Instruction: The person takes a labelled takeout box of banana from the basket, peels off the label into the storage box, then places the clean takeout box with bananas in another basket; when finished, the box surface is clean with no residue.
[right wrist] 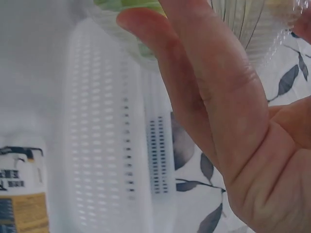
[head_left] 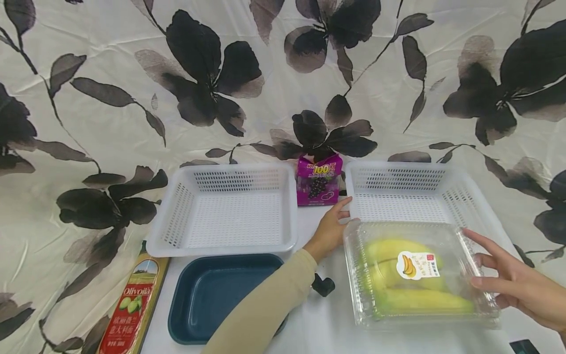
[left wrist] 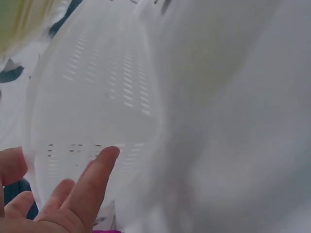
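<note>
A clear plastic box of bananas point(head_left: 415, 295) with a white label is in front of the right white basket point(head_left: 398, 209), covering its near side in the head view. My right hand point(head_left: 517, 280) grips the box by its right edge, thumb on the near part and index finger toward the far corner. Beside the basket's left wall is my left hand point(head_left: 329, 228), its fingers fairly straight and touching the rim. In the left wrist view, the index finger point(left wrist: 92, 187) lies against the perforated basket wall point(left wrist: 97, 111). The box's underside is hidden.
A second white basket point(head_left: 234, 221) stands at the left, behind a dark blue tray point(head_left: 199, 300). Between the baskets is a purple grape candy bag point(head_left: 318, 182). At far left lies a red Olivoilà package point(head_left: 132, 309). A white and orange package point(right wrist: 22, 194) shows in the right wrist view.
</note>
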Available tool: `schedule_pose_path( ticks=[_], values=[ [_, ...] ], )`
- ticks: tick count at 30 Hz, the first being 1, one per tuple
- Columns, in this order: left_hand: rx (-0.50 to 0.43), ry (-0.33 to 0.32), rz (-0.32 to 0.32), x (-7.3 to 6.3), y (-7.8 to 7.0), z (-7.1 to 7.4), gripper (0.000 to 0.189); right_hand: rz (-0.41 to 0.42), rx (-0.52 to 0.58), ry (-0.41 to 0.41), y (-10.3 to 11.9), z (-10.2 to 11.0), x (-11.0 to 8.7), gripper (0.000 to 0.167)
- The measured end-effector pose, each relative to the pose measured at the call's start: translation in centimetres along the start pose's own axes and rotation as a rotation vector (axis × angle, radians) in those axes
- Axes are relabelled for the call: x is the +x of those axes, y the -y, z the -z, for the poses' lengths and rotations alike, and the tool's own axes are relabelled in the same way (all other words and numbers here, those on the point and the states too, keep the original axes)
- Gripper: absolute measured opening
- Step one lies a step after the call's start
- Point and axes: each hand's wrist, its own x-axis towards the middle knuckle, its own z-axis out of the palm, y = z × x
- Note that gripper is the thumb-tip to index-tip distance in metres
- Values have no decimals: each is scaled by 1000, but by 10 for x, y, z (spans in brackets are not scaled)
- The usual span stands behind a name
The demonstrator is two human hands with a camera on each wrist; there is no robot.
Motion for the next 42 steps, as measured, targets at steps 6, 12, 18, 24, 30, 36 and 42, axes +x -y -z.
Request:
schedule_pose_path(
  ticks=[6, 12, 18, 24, 30, 36, 42],
  values=[
    [115, -2, 1, 0, -3, 1, 66, 23, 56, 90, -6, -12, -6, 92],
    [116, 19, 29, 0, -7, 2, 66, -68, 127, 175, -14, -22, -2, 94],
    [49, 49, 73, 0, -10, 4, 67, -32, 165, 256, -25, -28, -5, 98],
    [60, 43, 75, 0, -11, 5, 67, -12, 137, 253, -33, -36, -4, 94],
    [58, 43, 80, -1, -11, 5, 67, -106, 59, 216, -35, -46, -2, 92],
    [62, 48, 68, -1, -11, 5, 68, -142, 75, 196, -37, -53, 11, 92],
    [80, 56, 53, -3, -11, 4, 68, -67, 122, 225, -43, -54, 18, 91]
  ],
)
